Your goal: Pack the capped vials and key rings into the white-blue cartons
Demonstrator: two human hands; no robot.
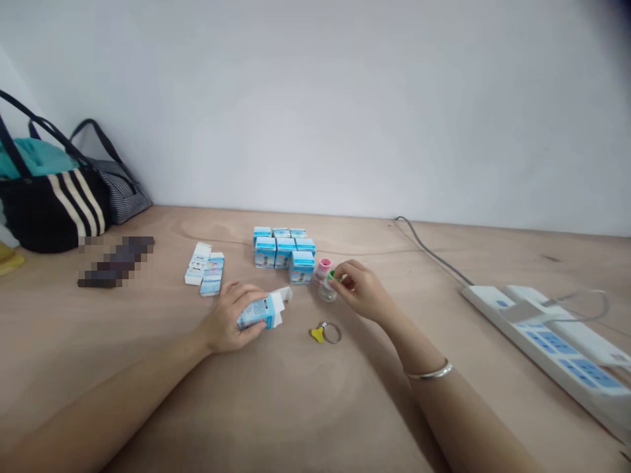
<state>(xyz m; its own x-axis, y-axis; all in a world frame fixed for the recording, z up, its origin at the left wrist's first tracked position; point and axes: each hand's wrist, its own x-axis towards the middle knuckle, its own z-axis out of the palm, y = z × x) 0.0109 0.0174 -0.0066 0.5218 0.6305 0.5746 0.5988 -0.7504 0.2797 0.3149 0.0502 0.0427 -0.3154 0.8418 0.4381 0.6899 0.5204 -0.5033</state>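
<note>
While the left hand [227,318] curls round a light, flimsy-looking open carton [260,313], best held by its sides, the right hand [362,292] pinches a green piece [334,276] just beside a small clear bottle [327,292] on the table [123,368].

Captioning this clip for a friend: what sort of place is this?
Probably a simple indoor workroom: a plywood table against a plain white wall, holding a white power strip, a striped tote bag and small blue-and-white cartons.

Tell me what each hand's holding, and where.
Left hand grips a blue-and-white carton by its body; right hand pinches a small green piece, partly hidden in the grip.
</note>
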